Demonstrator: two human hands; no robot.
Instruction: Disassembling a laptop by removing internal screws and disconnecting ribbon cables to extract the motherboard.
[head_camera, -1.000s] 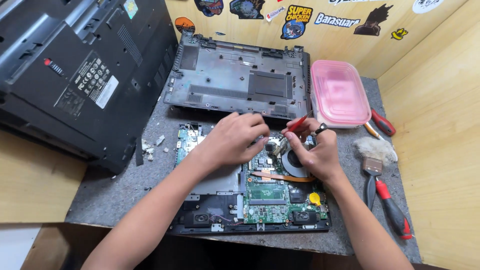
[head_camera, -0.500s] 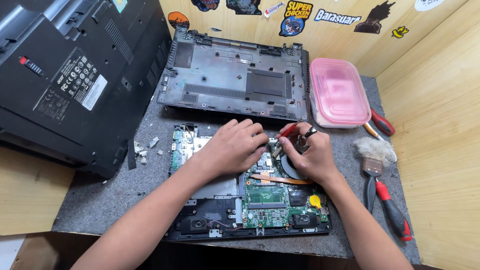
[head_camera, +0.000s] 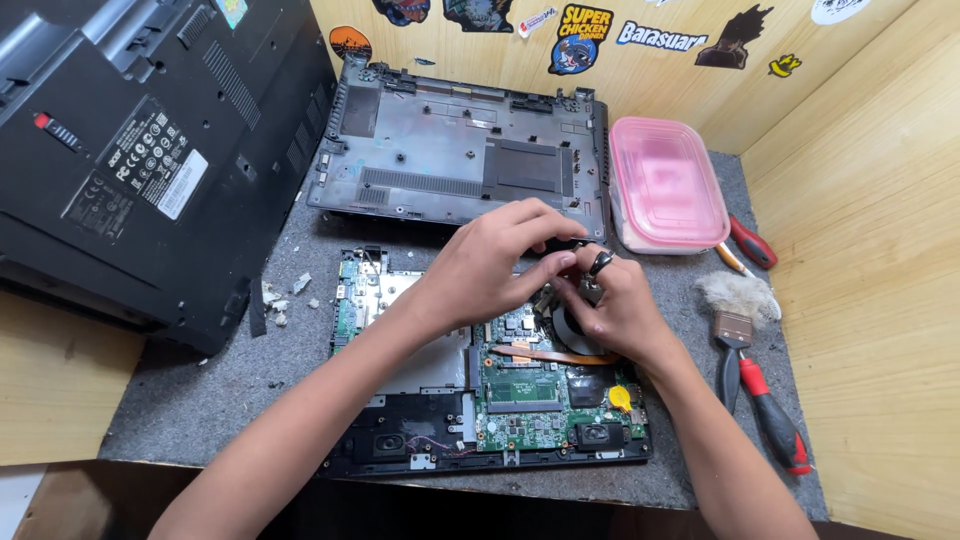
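Head view: hands (head_camera: 560, 280) cover the laptop fan (head_camera: 572, 330); pink box (head_camera: 665, 185) behind.

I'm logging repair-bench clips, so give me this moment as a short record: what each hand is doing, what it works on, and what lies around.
left hand: over the fan corner of the opened laptop, fingers curled down
right hand: beside the left, ring on one finger, at the fan
tool in hands: cannot tell
behind: removed grey bottom cover
right side: pink lidded box, brush, red-handled screwdriver
left side: closed black laptop, underside up
surface: grey felt mat
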